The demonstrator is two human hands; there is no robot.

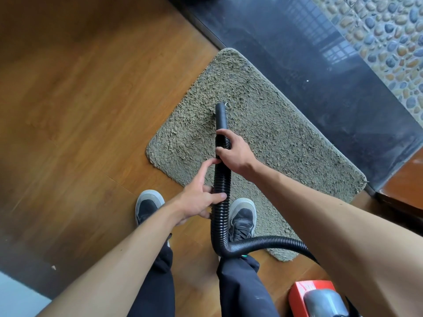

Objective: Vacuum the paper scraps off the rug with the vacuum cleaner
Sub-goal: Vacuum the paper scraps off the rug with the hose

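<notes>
Two-handed: left hand, right hand grip hose; nozzle well inside rug edges.

Wood floor on this side of the strip, warm brown planks with a soft sheen. Cutting diagonally from top middle down to the right edge is a dark polished stone strip. It's glossy, and a gridded window reflection shines on it, daylight bouncing up. Beyond the strip are pebble tiles in greys, blues and tans. At the strip's lower end there's a reddish-brown wood surface. Far from the strip sits a pale patch, edged by a dark band.
</notes>
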